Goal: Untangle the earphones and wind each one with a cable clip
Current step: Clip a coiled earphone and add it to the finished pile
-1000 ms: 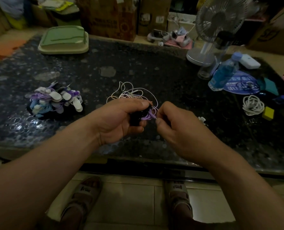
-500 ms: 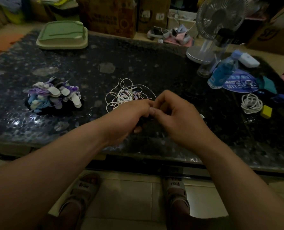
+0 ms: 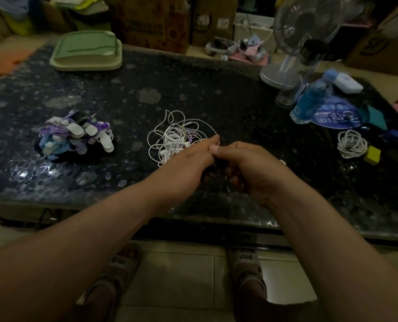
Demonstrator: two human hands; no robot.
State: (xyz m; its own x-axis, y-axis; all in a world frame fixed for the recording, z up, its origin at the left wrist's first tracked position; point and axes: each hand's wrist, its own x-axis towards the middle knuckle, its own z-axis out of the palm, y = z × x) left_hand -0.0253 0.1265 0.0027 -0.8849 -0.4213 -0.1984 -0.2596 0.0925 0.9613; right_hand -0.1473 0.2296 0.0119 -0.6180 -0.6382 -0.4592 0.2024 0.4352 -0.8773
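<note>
Head view shows both hands meeting over the near middle of the dark speckled stone table (image 3: 216, 89). My right hand (image 3: 251, 168) has its fingers curled in around a small dark bundle with a trace of purple cord (image 3: 212, 175), and its thumb is pressed forward against the left forefinger. My left hand (image 3: 186, 166) lies flatter, with the forefinger fairly straight and the thumb hidden. I cannot tell whether it pinches the bundle or only steadies it.

The coming move, I judge, turns on the loose tangle of white earphone cables (image 3: 177, 138). It lies on the table just beyond the hands and to their left, its nearest loops at the left fingertips; whether they touch I cannot say. It is a roundish heap with no clear long axis, and one wide loop arcs towards the left forefinger. The left hand is plainly the nearer.

The heap of purple, blue and white earphones already wound with clips (image 3: 75, 138) sits well apart to the left, also on the left hand's side.
</note>
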